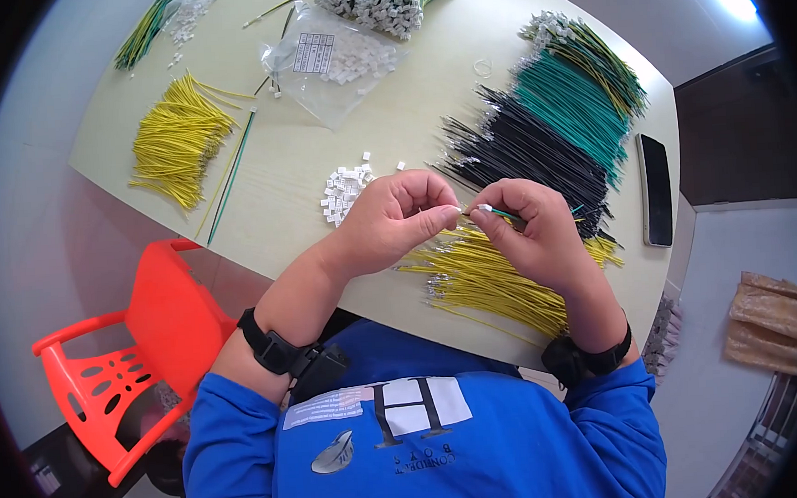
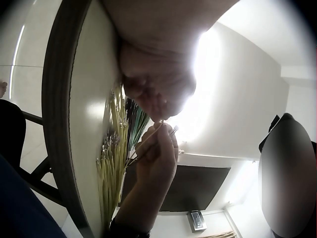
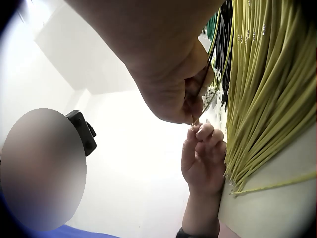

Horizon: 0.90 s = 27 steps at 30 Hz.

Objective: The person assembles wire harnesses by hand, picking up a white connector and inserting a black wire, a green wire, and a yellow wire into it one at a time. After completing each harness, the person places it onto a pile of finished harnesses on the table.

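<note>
Over the table, the left hand (image 1: 401, 220) and right hand (image 1: 534, 231) meet nearly fingertip to fingertip. Between the right thumb and fingers is a small white connector (image 1: 485, 208) with a green wire (image 1: 506, 214) trailing back. The left thumb and index finger pinch a thin wire end, mostly hidden by the fingertips. In the left wrist view a pale yellowish wire (image 2: 155, 132) spans from the right hand (image 2: 157, 161) to the left hand (image 2: 156, 82). Dark and yellow-green wires run through the right hand (image 3: 171, 89) in the right wrist view, above the left hand (image 3: 204, 161).
Loose white connectors (image 1: 341, 194) lie left of the hands. Yellow wires (image 1: 492, 284) lie beneath them, with black wires (image 1: 538, 140) and green wires (image 1: 572, 101) beyond. Also present are a bag of connectors (image 1: 337, 61), another yellow bundle (image 1: 178, 144), a phone (image 1: 655, 190) and a red chair (image 1: 169, 309).
</note>
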Tool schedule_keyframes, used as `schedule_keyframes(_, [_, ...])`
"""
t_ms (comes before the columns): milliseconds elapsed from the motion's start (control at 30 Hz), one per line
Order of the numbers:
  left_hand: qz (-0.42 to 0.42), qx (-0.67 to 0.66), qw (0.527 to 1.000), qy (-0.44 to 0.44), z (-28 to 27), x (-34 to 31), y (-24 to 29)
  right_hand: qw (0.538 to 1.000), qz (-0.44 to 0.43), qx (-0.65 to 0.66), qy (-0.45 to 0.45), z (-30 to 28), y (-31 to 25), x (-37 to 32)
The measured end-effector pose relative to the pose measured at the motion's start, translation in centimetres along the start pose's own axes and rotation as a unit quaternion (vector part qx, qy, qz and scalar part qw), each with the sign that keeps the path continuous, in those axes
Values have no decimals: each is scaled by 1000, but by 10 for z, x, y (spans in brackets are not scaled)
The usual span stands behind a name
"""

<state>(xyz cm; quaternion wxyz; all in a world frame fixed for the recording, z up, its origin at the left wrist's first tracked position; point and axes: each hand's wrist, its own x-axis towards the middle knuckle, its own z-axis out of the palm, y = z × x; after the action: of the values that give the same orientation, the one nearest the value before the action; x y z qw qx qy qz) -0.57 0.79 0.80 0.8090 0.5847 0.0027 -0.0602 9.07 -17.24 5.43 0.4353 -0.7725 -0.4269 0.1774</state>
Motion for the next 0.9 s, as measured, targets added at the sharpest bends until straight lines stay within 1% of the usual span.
schedule_keyframes(67, [1, -10, 1000, -7, 0, 0, 0, 1000, 10, 15, -6, 0, 1, 1])
schedule_keyframes(200, [14, -6, 1000, 10, 3, 0, 0, 1000, 12, 17, -21, 0, 2, 1])
schedule_keyframes(300, [-4, 41, 999, 21, 3, 0, 2, 998, -55, -38, 13, 3, 4, 0])
schedule_keyframes(333, [-4, 40, 999, 22, 4, 0, 0, 998, -54, -39, 13, 4, 5, 0])
schedule_keyframes(433, [42, 63, 996, 57, 7, 0, -5, 994, -88, -45, 37, 9, 5, 0])
schedule_keyframes(733, [53, 87, 993, 66, 7, 0, -7, 995, -80, -39, 41, 15, 7, -1])
schedule_keyframes(900, [51, 96, 992, 63, 6, -1, -7, 994, -92, -41, 35, 15, 8, -1])
